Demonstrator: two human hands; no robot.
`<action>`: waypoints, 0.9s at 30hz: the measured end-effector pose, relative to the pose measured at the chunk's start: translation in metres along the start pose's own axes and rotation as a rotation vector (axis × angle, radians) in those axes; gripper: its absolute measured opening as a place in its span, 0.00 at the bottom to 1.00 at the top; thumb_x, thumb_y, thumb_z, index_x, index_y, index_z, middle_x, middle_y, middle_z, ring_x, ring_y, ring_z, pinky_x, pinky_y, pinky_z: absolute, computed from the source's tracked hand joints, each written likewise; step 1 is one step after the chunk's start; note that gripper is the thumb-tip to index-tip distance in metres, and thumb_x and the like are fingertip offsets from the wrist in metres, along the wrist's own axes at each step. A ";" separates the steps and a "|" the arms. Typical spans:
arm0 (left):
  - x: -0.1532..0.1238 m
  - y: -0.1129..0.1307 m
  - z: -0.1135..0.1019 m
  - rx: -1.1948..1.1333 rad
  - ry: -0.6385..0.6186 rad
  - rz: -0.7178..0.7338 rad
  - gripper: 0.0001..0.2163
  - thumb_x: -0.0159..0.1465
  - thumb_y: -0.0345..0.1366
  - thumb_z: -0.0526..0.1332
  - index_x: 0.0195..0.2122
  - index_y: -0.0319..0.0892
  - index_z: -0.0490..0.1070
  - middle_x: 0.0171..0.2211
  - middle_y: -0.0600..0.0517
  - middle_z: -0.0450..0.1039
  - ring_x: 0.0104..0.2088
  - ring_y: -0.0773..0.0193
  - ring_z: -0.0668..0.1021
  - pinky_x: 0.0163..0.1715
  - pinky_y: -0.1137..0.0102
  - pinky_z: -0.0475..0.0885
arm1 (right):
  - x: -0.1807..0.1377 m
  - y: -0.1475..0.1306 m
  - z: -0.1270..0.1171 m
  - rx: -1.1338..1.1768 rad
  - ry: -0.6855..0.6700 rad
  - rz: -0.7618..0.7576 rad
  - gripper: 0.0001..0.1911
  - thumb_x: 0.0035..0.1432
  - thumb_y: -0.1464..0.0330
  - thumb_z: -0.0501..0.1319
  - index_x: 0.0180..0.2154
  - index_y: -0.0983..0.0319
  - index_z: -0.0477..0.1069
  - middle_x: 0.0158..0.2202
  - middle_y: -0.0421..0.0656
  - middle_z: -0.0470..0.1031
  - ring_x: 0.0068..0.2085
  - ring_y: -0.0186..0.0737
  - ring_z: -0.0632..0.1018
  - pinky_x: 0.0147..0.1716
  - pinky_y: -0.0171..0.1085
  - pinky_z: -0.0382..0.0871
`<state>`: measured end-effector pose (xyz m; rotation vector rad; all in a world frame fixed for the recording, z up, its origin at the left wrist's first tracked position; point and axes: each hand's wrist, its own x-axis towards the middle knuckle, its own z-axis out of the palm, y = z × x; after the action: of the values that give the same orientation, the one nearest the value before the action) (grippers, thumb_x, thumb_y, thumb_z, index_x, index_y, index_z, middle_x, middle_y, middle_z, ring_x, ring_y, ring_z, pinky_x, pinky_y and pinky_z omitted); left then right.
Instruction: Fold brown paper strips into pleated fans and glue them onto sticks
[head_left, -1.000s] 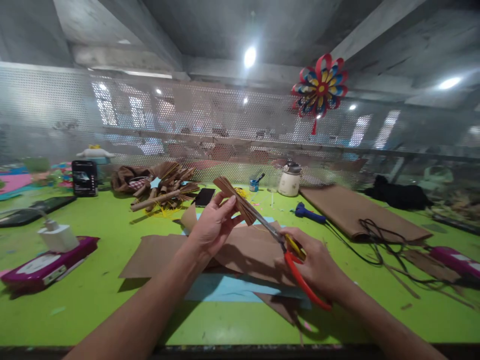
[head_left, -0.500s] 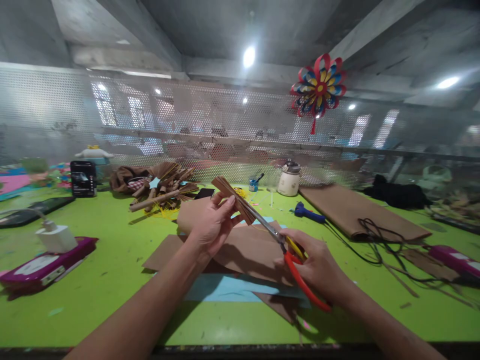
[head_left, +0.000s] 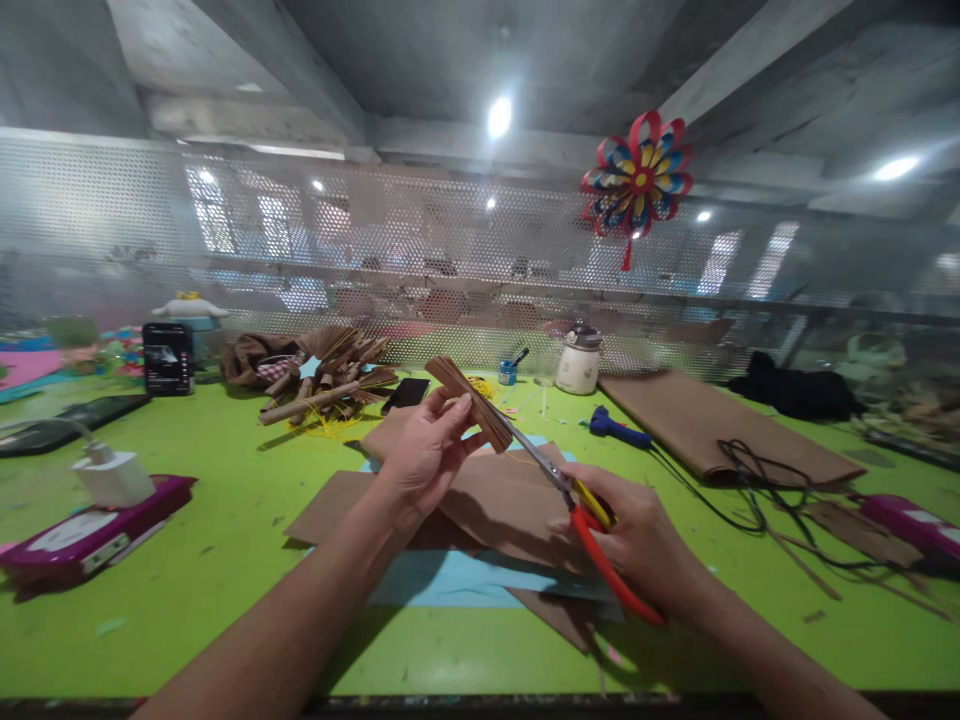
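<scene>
Between the thumb and fingers of my left hand (head_left: 431, 445) is a narrow, pleated strip of folded brown paper (head_left: 450, 375), held tilted above the table. My right hand (head_left: 637, 525) grips a pair of scissors (head_left: 553, 470) with red and yellow handles. Their blades point up and left, lying against the lower right end of the folded paper; whether they are cutting into it I cannot tell. Below both hands lie loose sheets of brown paper (head_left: 510, 505) over light blue paper (head_left: 450, 580).
Behind my left hand sits a heap of rolled and pleated brown paper pieces (head_left: 322, 385). A blue glue gun (head_left: 619, 428) trails a black cord on the right, near a large folded brown sheet (head_left: 720, 420). Purple power strips (head_left: 97, 530) flank the table; a cream jar (head_left: 577, 365) stands behind.
Both hands, the folded paper and the scissors stay almost where they were. A brown sheet behind my left hand has shifted slightly, and more of the dark phone behind it shows.
</scene>
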<state>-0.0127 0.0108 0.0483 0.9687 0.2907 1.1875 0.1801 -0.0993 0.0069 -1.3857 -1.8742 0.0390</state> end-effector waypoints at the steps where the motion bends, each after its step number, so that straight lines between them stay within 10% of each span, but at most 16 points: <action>1: 0.000 0.000 0.000 0.004 0.006 -0.005 0.11 0.54 0.29 0.63 0.38 0.42 0.66 0.34 0.53 0.72 0.34 0.64 0.76 0.40 0.58 0.71 | 0.000 0.000 0.000 -0.005 -0.002 0.003 0.19 0.49 0.66 0.61 0.45 0.59 0.66 0.30 0.39 0.72 0.27 0.34 0.69 0.29 0.33 0.66; 27: -0.007 -0.009 0.005 0.006 -0.171 0.001 0.09 0.57 0.27 0.60 0.40 0.42 0.69 0.37 0.53 0.70 0.37 0.68 0.73 0.42 0.64 0.70 | -0.001 -0.008 0.001 -0.018 0.023 0.014 0.19 0.48 0.66 0.61 0.44 0.59 0.64 0.29 0.39 0.69 0.28 0.35 0.68 0.29 0.34 0.64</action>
<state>-0.0061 0.0019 0.0424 1.0686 0.1580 1.0979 0.1734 -0.1030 0.0093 -1.4060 -1.8499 0.0137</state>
